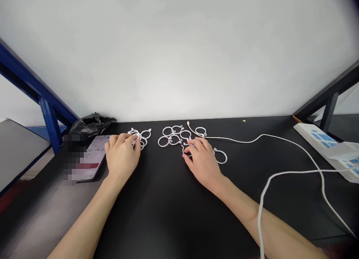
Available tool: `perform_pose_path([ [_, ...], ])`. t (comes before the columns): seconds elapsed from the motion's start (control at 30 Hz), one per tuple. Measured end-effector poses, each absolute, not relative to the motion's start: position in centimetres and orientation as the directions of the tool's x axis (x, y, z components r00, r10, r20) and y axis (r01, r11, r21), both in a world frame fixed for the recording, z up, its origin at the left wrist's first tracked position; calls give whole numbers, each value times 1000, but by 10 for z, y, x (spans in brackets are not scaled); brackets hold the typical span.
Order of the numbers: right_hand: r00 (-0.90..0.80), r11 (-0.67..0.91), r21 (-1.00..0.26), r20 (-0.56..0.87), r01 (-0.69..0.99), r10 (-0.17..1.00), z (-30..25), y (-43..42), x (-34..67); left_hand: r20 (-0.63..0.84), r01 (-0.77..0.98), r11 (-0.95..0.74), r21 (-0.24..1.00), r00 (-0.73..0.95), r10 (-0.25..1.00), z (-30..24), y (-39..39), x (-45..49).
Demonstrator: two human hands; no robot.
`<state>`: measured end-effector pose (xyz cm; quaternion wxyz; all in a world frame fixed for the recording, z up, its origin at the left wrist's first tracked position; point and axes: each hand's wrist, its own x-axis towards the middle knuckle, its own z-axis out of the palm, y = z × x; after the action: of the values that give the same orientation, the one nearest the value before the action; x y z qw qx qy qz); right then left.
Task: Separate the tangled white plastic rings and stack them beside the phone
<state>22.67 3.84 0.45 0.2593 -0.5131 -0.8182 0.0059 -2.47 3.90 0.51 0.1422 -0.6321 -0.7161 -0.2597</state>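
Note:
Two groups of white plastic rings lie on a black table [168,199]. My left hand [122,156] rests palm down at the left group of rings [141,136], its fingertips closed on one of them. My right hand [202,160] lies over the right group of rings [175,136], fingers curled on a ring beneath them. One more white ring [221,157] sits just right of that hand.
A phone [94,156] with a timer on its screen lies left of my left hand, beside a crumpled black bag [89,125]. A white cable [280,173] runs across the right side to a white power strip [328,145]. A white wall stands behind the table.

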Motion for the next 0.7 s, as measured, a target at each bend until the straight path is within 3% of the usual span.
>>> perform_pose_path([
  [0.2, -289, 478, -368, 463, 797, 838, 14, 33, 225, 606, 965, -105, 241, -65, 793, 18, 24, 0],
  [0.3, -292, 520, -439, 488, 733, 823, 16, 29, 223, 502, 857, -268, 439, 14, 865, 24, 12, 23],
  [0.4, -313, 567, -528, 495, 633, 810, 15, 27, 220, 230, 661, -169, 731, -5, 973, 26, 2, 46],
  [0.47, -335, 582, -593, 481, 557, 810, 13, 26, 219, 89, 522, -64, 850, -23, 996, 25, -2, 55],
  [0.57, -361, 573, -680, 447, 458, 819, 11, 24, 217, -6, 377, 32, 926, -70, 998, 23, -2, 57],
  [0.7, -331, 500, -765, 386, 407, 861, 10, 22, 214, -31, 323, 68, 944, -118, 993, 23, 0, 52],
])
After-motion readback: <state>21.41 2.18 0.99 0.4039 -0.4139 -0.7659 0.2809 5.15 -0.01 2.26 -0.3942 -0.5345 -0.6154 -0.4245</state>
